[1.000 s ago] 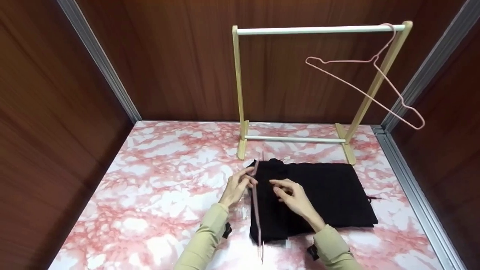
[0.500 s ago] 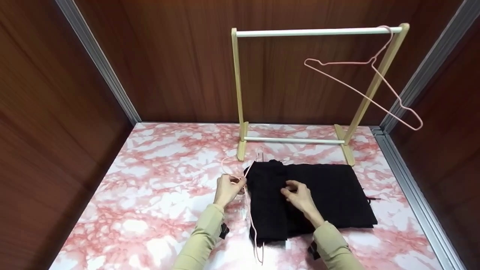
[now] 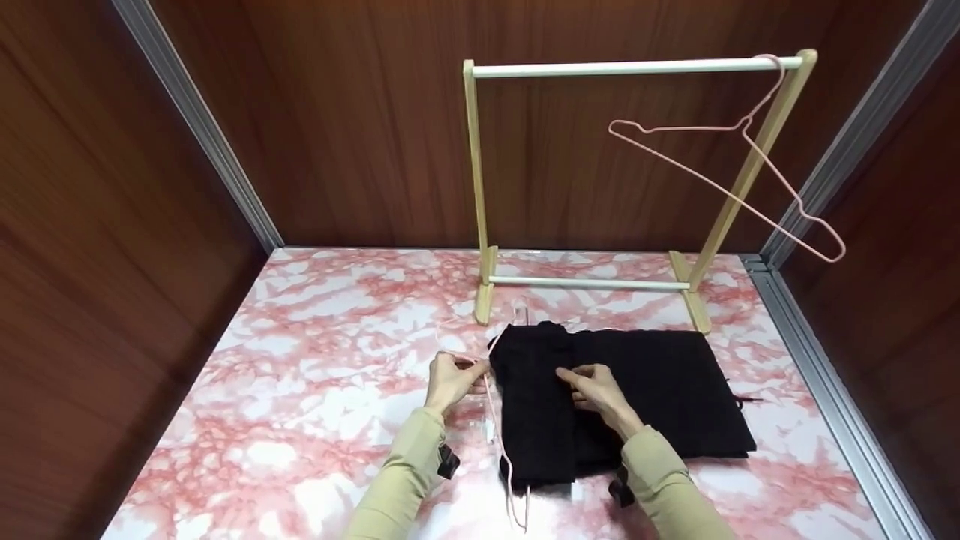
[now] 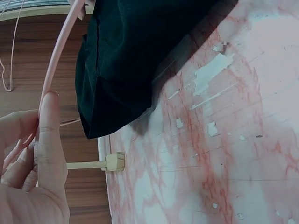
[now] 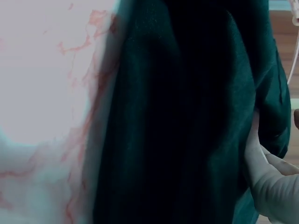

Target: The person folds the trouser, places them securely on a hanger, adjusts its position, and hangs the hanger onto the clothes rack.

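Observation:
My left hand point(image 3: 454, 380) pinches a pink clothes hanger point(image 3: 491, 401) by its upper part, at the left edge of a folded black garment point(image 3: 536, 420). In the left wrist view, thumb and fingers close round the hanger wire point(image 4: 58, 49), with the cloth just beyond it. The hanger's lower bar is hidden under the folded-over flap, and its end pokes out at the near side. My right hand point(image 3: 600, 394) pinches the flap's right edge; in the right wrist view its thumb presses against the dark cloth point(image 5: 187, 130) and part of the fingers is hidden.
Behind the garment stands a clothes rack point(image 3: 484, 202) with wooden posts and a white rail point(image 3: 600, 69). A second pink hanger point(image 3: 697, 176) hangs from its right end. Dark wooden walls point(image 3: 360, 150) enclose the marbled table point(image 3: 300, 390) at the back and sides.
My left hand has moved left, tilting the hanger away from the flap. My right hand, earlier above the flap with fingers apart, has moved right and taken the flap's edge.

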Demonstrator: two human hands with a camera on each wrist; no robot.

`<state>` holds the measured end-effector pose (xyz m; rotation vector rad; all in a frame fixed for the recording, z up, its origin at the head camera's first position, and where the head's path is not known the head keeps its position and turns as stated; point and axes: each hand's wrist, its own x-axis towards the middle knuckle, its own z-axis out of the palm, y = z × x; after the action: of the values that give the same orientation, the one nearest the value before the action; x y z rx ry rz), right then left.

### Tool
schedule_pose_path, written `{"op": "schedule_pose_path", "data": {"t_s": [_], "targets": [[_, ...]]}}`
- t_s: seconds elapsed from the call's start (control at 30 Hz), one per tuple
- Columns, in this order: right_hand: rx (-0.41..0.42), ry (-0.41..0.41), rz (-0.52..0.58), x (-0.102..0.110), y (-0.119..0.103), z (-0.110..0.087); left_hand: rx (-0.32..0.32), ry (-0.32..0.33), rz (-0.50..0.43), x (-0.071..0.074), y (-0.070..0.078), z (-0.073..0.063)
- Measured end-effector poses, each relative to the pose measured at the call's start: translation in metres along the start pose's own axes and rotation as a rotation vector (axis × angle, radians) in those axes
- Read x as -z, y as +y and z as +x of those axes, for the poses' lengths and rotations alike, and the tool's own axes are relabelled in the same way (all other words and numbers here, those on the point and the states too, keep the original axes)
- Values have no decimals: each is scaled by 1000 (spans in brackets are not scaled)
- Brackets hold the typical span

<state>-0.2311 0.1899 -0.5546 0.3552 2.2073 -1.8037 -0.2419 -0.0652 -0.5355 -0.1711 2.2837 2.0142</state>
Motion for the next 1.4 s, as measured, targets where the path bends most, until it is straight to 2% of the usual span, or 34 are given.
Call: {"op": "schedule_pose_path", "data": {"t_s": [0.23, 0.47, 0.7, 0.93, 1.17, 1.4], "targets": [[-39, 8, 69, -2, 1, 4, -10, -3, 0, 0, 1, 0], [-78, 35, 129, -11, 4, 9, -2, -11, -56, -2, -3, -1], [-28, 27, 200, -17, 4, 10, 5, -12, -77, 0, -4, -1], [2, -3, 306, -20, -1, 12, 42, -4, -141, 3, -4, -1], [-14, -4, 373, -21, -3, 11, 42, -6, -201, 5, -5, 0], [-31, -17, 423, -24, -11, 8, 35, 0, -220, 8, -9, 0]]}}
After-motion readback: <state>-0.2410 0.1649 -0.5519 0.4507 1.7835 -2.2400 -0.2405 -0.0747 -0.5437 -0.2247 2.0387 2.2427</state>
